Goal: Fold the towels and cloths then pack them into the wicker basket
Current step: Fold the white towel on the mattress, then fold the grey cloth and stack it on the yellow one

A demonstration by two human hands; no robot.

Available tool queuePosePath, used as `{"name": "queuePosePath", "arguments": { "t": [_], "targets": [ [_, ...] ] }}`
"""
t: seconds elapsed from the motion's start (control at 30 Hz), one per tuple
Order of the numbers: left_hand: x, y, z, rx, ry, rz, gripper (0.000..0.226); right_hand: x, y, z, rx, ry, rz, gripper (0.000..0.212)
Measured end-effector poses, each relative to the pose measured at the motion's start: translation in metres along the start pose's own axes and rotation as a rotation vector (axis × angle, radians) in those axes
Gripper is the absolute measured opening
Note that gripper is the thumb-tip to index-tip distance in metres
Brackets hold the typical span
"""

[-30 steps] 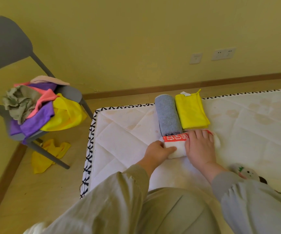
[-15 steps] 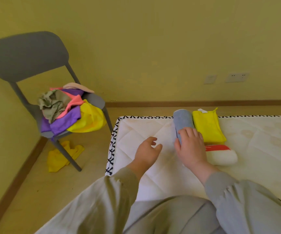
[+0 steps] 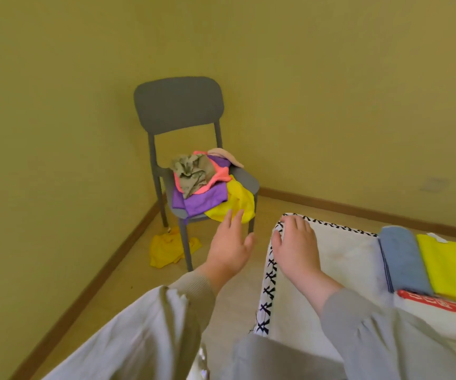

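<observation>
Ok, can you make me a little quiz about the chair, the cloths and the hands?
1. True or false: the left hand is holding a cloth.
2. Where is the messy pile of cloths? A) on the grey chair B) on the mattress C) in a basket
3. Fill the gap: the folded cloth lying right beside the blue towel is ____.
Key: 1 false; 2 A; 3 yellow.
</observation>
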State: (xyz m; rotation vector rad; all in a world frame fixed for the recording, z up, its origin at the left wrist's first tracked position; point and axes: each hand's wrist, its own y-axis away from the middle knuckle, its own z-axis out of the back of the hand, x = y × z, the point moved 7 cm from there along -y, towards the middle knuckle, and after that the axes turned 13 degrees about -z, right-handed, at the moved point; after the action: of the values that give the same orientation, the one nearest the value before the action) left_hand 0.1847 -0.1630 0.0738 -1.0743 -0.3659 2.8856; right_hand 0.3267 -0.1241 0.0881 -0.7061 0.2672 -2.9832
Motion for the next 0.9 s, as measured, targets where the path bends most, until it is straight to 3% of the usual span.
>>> {"name": "queuePosePath", "arguments": {
  "t": [0.13,0.3,0.5,0.7,0.9],
  "targets": [
    [0.043,0.017,0.045,-0.109,0.01,0.065,0.062,0.059,0.007,-0.027,0.058,0.035,-0.025,0.031],
    [0.105,0.045,0.089,-0.204,0.049,0.16,0.062,0.128,0.01,-0.082,0.305,0.049,-0.074,0.039],
    [0.195,0.079,0.116,-0.234,0.02,0.329,0.058,0.185,0.01,-0.155,0.473,0.028,-0.058,0.038],
    [0.311,0.066,0.093,-0.184,0.015,0.469,0.058,0.212,-0.002,-0.286,0.655,0.018,-0.04,0.029],
    [0.433,0.05,0.016,-0.058,0.009,0.597,0.057,0.202,-0.011,-0.422,0.773,0.07,-0.02,0.033]
  ]
}}
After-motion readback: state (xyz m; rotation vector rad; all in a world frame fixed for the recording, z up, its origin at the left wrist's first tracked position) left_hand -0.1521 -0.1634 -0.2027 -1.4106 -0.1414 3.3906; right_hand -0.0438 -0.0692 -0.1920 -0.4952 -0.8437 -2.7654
